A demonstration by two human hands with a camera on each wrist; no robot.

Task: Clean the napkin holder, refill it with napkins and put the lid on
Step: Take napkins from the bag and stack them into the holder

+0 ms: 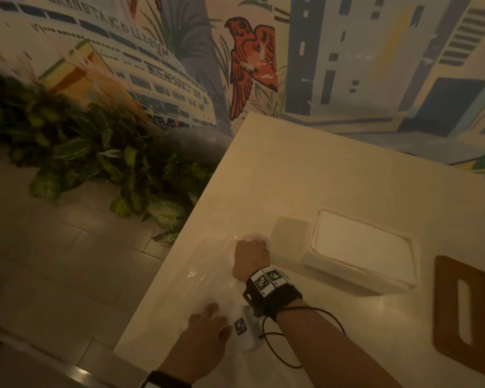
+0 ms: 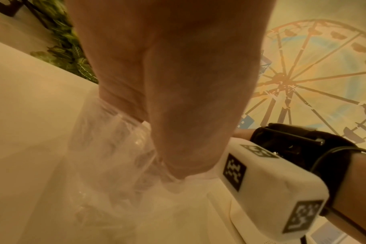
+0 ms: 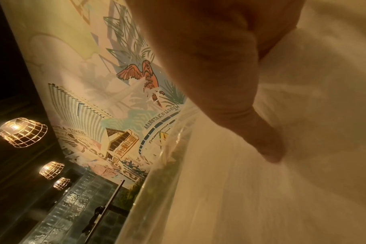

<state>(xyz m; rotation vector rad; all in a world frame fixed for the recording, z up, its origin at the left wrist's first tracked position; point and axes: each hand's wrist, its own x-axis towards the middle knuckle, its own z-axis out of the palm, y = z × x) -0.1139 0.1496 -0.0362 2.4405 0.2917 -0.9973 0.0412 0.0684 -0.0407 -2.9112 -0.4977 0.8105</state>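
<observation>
The white napkin holder [image 1: 314,264] stands on the table's right half, its open top showing white napkins [image 1: 361,247]. Its brown wooden lid [image 1: 445,317] with a slot lies flat near the right edge. A clear plastic bag [image 1: 207,264] of napkins lies at the table's left edge. My right hand [image 1: 252,247] is a fist reaching into the bag's far end, curled on white napkins [image 3: 303,115]. My left hand [image 1: 207,323] holds the near end of the plastic bag [image 2: 115,140], which bunches round its fingertips.
A white block [image 1: 289,236] sits against the holder's left end. The white table [image 1: 305,169] ends just left of the bag. Leafy plants [image 1: 95,155] and a tiled floor lie beyond that edge. A painted wall stands behind.
</observation>
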